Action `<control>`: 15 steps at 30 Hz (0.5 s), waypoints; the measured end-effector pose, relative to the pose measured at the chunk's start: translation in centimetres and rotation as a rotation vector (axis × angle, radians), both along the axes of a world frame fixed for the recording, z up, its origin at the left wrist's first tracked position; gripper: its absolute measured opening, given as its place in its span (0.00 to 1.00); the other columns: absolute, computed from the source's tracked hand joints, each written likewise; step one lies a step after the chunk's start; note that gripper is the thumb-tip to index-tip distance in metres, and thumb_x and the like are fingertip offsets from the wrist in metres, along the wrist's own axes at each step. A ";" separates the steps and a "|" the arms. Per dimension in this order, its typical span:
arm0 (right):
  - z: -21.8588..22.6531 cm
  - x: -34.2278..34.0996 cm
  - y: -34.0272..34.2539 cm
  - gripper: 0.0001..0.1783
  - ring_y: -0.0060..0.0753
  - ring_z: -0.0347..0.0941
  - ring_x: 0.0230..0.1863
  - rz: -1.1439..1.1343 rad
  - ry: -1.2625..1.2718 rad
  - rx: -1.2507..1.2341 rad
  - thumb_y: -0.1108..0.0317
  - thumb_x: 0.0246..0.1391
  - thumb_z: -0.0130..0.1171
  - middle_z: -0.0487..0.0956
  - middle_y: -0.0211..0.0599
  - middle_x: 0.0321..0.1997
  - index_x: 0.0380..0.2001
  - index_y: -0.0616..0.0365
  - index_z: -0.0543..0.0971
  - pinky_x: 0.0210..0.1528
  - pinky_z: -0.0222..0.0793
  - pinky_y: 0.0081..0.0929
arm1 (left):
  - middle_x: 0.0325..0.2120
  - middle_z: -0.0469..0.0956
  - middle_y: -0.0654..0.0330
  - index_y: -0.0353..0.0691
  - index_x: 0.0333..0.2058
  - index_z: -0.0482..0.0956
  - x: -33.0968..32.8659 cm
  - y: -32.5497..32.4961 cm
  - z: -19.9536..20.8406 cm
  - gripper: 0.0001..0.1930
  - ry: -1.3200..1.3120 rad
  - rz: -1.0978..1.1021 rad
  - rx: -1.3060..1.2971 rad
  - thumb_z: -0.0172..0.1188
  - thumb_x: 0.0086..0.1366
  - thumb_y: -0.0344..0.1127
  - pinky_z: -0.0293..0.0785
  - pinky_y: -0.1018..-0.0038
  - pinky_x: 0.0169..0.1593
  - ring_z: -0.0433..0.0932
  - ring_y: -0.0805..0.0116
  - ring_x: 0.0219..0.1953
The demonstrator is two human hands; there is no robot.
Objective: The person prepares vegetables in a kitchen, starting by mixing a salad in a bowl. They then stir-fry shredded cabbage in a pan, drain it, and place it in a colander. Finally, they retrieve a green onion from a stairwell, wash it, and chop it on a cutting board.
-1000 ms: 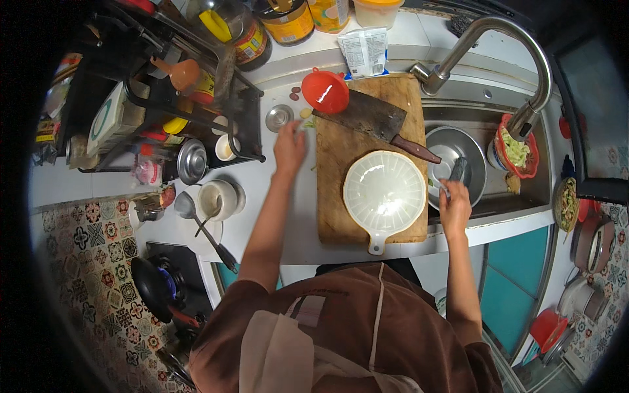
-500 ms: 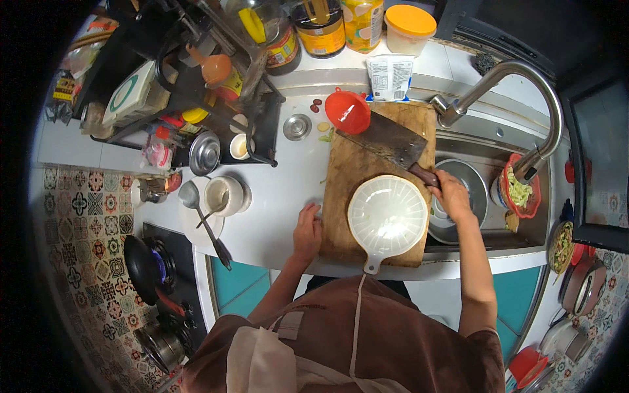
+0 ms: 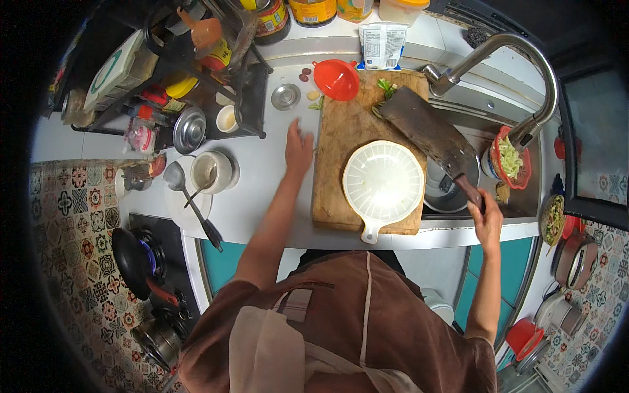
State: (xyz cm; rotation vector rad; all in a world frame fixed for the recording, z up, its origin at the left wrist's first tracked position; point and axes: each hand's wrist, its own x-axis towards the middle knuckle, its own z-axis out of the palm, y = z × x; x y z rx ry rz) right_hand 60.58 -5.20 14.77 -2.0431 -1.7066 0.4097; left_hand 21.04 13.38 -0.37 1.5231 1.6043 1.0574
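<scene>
At far left, the black pan (image 3: 130, 262) sits over a blue flame, its handle pointing toward the person, presumably for easy reach. Next, the ladle (image 3: 194, 204) lies with its bowl on a white plate (image 3: 204, 221) – likely to keep drips off the counter (image 3: 259, 196) – beside a pale pot (image 3: 211, 172) with a spoon in it.

The left hand (image 3: 299, 156) is empty, its slightly blurred fingers loosely spread over the counter, between the small metal lid (image 3: 286, 97) and the cutting board (image 3: 327, 209). On the board, a red funnel (image 3: 336, 80) overlaps the far left corner, and a white handled dish (image 3: 383, 180) has its grip over the near edge, facing the person.

The cleaver (image 3: 432, 128) slants from board to sink, its blade's end against some green leaves (image 3: 386, 88); whether it carries them, I cannot tell. The right hand (image 3: 488, 219) curls its fingers around the wooden handle, well out over the sink side, perhaps because the dish fills the board's near half.
</scene>
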 end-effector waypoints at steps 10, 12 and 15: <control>-0.9 -5.8 -9.8 0.19 0.11 0.56 0.20 -0.471 0.812 0.001 0.62 0.53 0.54 0.67 0.24 0.23 0.46 0.61 0.68 0.22 0.51 0.09 | 0.46 0.69 0.54 0.39 0.49 0.66 4.4 7.5 3.7 0.17 -0.166 0.033 0.172 0.49 0.60 0.28 0.66 0.73 0.46 0.69 0.68 0.44; -0.5 -6.5 -9.8 0.18 0.10 0.53 0.16 -0.539 1.069 0.043 0.62 0.54 0.53 0.66 0.24 0.21 0.45 0.60 0.67 0.17 0.47 0.09 | 0.44 0.71 0.54 0.39 0.46 0.69 6.6 5.3 6.2 0.15 0.077 -0.303 0.339 0.49 0.58 0.26 0.67 0.71 0.46 0.71 0.65 0.44; -1.9 -6.9 -10.2 0.21 0.11 0.50 0.10 -0.569 1.419 0.100 0.54 0.55 0.52 0.65 0.27 0.18 0.43 0.60 0.66 0.10 0.43 0.10 | 0.48 0.67 0.49 0.38 0.47 0.67 11.2 4.8 8.4 0.20 0.348 -0.730 0.402 0.51 0.54 0.23 0.67 0.65 0.50 0.67 0.54 0.50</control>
